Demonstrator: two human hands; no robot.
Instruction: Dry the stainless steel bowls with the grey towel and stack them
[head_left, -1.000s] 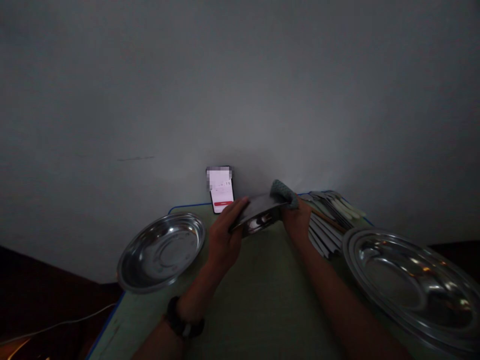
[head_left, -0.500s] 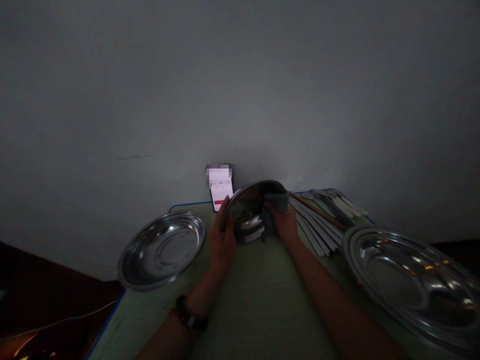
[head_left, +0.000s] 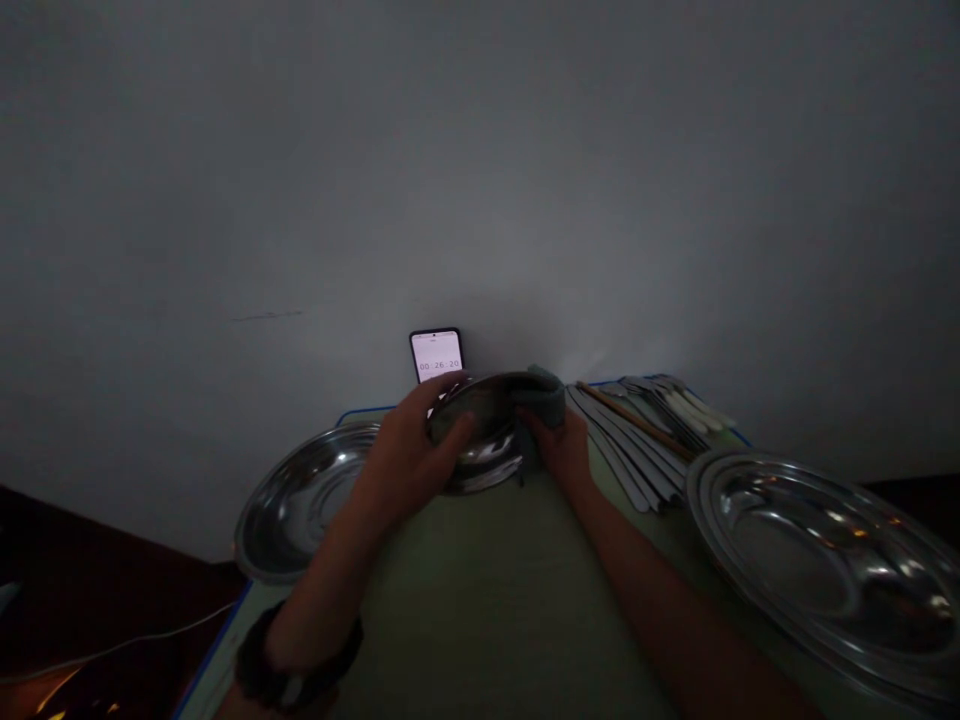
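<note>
My left hand (head_left: 409, 450) grips the near left rim of a small steel bowl (head_left: 486, 430), held over the far middle of the green table (head_left: 510, 600). My right hand (head_left: 562, 448) presses a grey-green cloth (head_left: 541, 398) against the bowl's right side, fingers curled round the cloth. The bowl's hollow tilts toward me. A dark watch sits on my left wrist.
A steel dish (head_left: 300, 500) lies at the table's left edge. A large steel tray (head_left: 817, 560) fills the right side. Several flat utensils and chopsticks (head_left: 645, 430) are fanned out behind it. A phone (head_left: 437, 355) leans lit against the wall. A white cable (head_left: 112, 650) trails on the floor.
The bowl has been turned and tipped so its hollow faces me. My left hand shifted round its rim to the left, and the cloth moved over the right edge.
</note>
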